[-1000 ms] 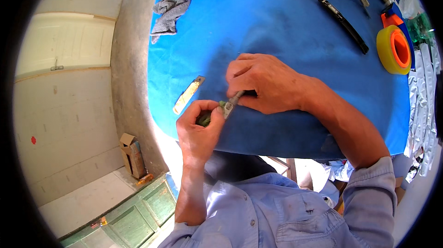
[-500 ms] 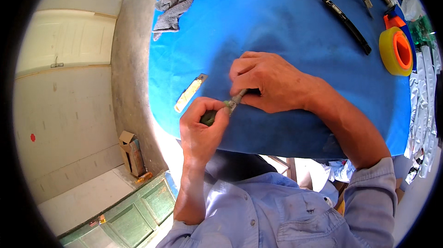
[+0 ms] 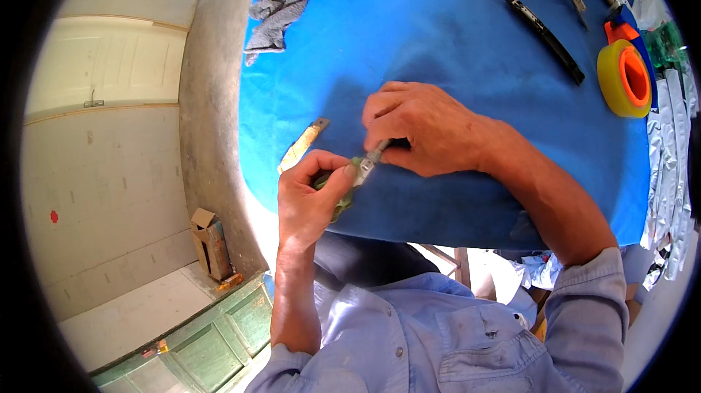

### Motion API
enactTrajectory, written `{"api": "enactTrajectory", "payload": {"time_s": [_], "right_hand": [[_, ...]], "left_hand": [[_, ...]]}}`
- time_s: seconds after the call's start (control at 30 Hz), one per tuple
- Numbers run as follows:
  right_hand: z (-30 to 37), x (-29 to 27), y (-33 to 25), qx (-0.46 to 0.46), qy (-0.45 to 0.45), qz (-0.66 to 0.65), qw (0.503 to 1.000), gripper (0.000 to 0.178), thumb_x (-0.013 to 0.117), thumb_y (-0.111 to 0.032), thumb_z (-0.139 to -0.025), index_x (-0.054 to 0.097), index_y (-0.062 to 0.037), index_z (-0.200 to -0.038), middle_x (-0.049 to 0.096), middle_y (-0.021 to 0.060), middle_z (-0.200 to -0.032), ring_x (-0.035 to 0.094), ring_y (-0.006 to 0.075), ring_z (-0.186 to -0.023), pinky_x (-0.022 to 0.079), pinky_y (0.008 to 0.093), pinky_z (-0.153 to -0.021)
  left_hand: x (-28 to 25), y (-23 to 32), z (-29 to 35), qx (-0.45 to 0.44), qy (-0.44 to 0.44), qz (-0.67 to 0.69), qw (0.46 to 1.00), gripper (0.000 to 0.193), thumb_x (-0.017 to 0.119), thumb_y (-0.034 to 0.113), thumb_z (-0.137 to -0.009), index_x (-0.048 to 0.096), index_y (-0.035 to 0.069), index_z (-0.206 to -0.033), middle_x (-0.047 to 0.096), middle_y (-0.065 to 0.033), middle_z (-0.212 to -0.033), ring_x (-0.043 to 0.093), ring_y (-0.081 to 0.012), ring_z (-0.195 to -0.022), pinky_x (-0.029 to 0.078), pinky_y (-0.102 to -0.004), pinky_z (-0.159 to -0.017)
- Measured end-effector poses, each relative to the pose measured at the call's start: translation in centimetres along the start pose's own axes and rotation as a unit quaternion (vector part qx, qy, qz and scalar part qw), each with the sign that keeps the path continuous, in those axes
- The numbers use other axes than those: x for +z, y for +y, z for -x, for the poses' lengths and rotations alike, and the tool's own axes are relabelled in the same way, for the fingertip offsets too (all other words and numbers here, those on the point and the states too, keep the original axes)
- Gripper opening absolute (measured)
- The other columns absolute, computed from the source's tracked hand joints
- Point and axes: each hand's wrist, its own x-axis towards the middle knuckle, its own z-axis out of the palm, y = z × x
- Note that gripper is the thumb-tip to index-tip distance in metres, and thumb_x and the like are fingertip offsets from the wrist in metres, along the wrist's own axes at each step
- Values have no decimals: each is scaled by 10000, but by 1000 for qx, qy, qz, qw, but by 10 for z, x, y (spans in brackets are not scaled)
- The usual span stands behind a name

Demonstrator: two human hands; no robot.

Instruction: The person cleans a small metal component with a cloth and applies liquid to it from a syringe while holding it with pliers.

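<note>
green-handled tool (image 3: 343, 187): one, left hand (image 3: 310, 199) fingers wrapped on it, right hand (image 3: 423, 126) fingers pinching its metal tip.

Cloth (image 3: 438, 50) spread on the table (image 3: 208, 137), rag (image 3: 274, 13) at its far left, tape roll (image 3: 624, 77) at far right, long tool (image 3: 544, 31) left of the roll, flat blade (image 3: 301, 146) near the left edge, small box (image 3: 212, 243) on the floor below.
</note>
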Motion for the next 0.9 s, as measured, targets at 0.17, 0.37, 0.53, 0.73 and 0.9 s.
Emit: {"api": "enactTrajectory", "payload": {"time_s": [0.17,0.37,0.53,0.73,0.9], "right_hand": [[1,2,0,4,-1,7,1000,136,804,-45,-773,752,-102,-885,687,46,-994,662,302,-994,549,427,-859],[1,1,-1,3,3,1,1000,151,819,-43,-764,752,-102,-885,682,42,-984,660,301,-988,550,428,-848],[0,-1,-5,5,-10,24,1000,160,829,-38,-757,751,-94,-884,676,42,-974,657,301,-981,551,422,-839],[0,3,-4,-14,23,22,999,97,786,-48,-748,740,-87,-823,668,57,-930,648,311,-960,546,432,-804],[1,3,-3,-20,16,18,1000,137,800,-26,-749,744,-84,-860,669,48,-946,651,306,-967,548,426,-826]], "left_hand": [[5,5,4,20,-8,-30,999,94,786,68,-936,749,-16,-953,708,-5,-891,608,-68,-785,493,-243,-704],[3,16,-3,-22,-22,-52,998,97,778,77,-925,752,-15,-938,717,-11,-856,609,-63,-769,484,-236,-686],[9,14,-4,-38,11,-53,998,123,782,102,-926,757,-18,-937,729,-16,-855,619,-59,-760,486,-231,-678],[6,16,4,-10,20,-93,995,95,766,84,-935,749,-10,-933,719,-6,-832,621,-54,-745,492,-228,-660],[5,6,8,20,25,-84,996,80,755,68,-944,735,-5,-919,702,2,-799,615,-45,-720,492,-226,-626]]}}
